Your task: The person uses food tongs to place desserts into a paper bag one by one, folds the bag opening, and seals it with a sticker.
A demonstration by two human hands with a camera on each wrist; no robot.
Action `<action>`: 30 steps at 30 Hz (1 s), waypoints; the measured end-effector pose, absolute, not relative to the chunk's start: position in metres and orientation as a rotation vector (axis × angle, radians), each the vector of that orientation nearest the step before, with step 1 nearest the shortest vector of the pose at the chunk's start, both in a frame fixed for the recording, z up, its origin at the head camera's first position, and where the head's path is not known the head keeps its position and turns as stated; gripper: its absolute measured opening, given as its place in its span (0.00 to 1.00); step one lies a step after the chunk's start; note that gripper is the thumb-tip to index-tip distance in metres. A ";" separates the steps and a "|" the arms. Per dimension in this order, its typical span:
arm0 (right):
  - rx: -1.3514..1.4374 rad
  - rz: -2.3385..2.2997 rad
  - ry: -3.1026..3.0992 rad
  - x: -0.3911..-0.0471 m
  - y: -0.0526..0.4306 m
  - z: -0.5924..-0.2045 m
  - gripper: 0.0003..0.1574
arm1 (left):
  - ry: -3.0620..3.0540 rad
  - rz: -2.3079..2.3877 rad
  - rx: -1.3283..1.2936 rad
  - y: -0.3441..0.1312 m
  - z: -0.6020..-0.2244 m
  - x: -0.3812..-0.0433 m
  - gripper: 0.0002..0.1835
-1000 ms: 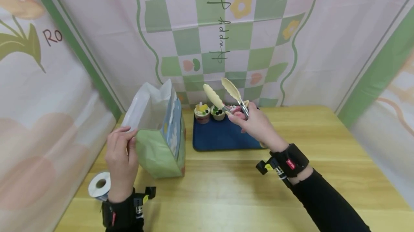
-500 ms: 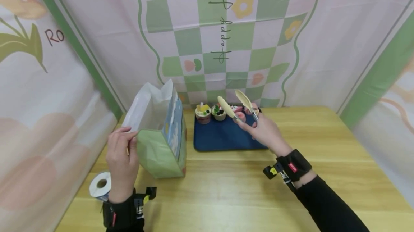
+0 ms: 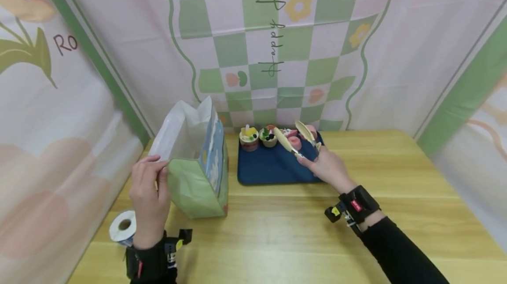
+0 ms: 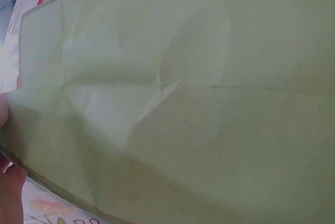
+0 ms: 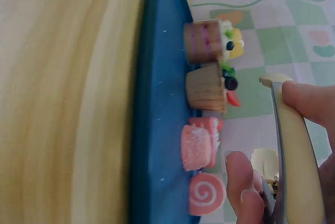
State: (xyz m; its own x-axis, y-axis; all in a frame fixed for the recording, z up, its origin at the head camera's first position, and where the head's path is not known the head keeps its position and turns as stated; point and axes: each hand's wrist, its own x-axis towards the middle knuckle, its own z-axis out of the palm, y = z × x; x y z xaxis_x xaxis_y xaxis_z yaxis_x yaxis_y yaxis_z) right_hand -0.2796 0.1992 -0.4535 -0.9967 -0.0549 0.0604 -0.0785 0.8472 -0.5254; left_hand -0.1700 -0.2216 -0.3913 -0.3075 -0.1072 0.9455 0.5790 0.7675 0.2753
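My left hand [image 3: 148, 191] pinches the near left rim of a standing paper bag [image 3: 194, 187], green on its side with a white inside. The bag's mouth gapes upward; its green panel fills the left wrist view. My right hand [image 3: 329, 168] grips food tongs [image 3: 284, 140] with cream scalloped tips, spread apart over the back of a blue tray [image 3: 269, 171]. A small pink cake [image 3: 294, 143] shows between the tips, with nothing pinched. Along the tray's back stand a yellow-topped dessert cup [image 3: 248, 142] and a berry-topped cupcake [image 3: 268, 138]. A pink swirl roll [image 5: 207, 194] shows in the right wrist view.
A roll of white labels [image 3: 122, 227] stands left of my left wrist. The wooden table [image 3: 269, 235] reaches back to a printed curtain [image 3: 293, 55]. Another curtain hangs close along the left side.
My right hand has moved right and toward me, lowering the tongs over the tray; their tips stay apart. My left hand keeps its hold on the bag rim.
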 end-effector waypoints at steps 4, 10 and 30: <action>0.107 0.863 -3.005 -0.282 0.202 -0.459 0.54 | -1.758 -0.708 -0.369 -0.222 -0.391 -0.171 0.10; 0.072 0.806 -3.039 -0.285 0.206 -0.469 0.55 | -1.761 -0.709 -0.378 -0.223 -0.390 -0.172 0.09; -0.018 0.706 -3.176 -0.283 0.209 -0.485 0.70 | -1.750 -0.719 -0.377 -0.224 -0.391 -0.172 0.11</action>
